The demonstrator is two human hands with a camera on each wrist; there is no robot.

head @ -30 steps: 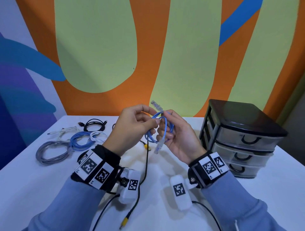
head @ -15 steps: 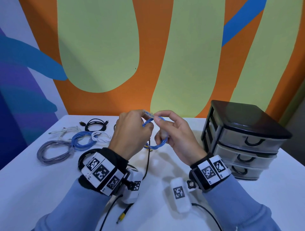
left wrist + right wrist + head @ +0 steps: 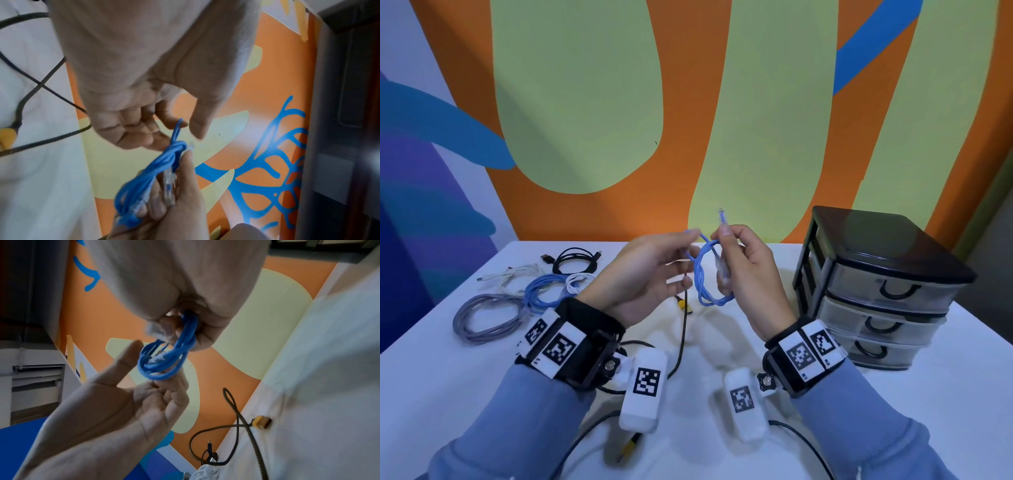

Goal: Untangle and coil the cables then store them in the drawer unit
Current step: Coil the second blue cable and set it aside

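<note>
Right hand [image 3: 743, 274] grips small coiled blue network cable [image 3: 705, 277]; left hand [image 3: 650, 270] pinches its loose loop. Coil nearly secured; next: tuck end, stow in black three-drawer plastic unit [image 3: 876, 284].

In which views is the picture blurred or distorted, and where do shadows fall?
Head view: sharp; wide-angle bending tilts the drawer unit; soft shadows lie on the table under the hands. Left wrist view: the blue cable is motion-blurred. Right wrist view: the right hand fills the top, slightly soft; the table edge looks strongly slanted.
</note>
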